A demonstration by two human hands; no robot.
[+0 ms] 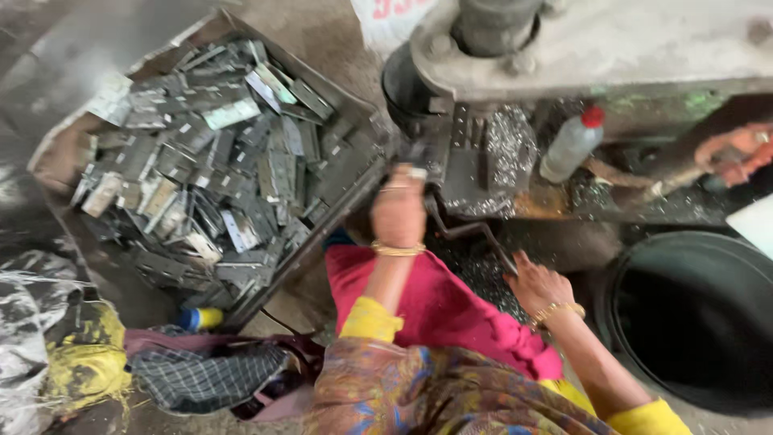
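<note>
The left hand (398, 211) pinches a small metal piece under the press (483, 153), near the crate (338, 217) corner. The right hand (538, 283) rests spread on the lever (471, 232); fingers should clear the die first.

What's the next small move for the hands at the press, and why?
Probably seat the piece squarely under the press head. The left hand is raised at the die area, seemingly pinching a small metal piece, though blur hides the grip. The right hand rests low by the bent lever.
</note>
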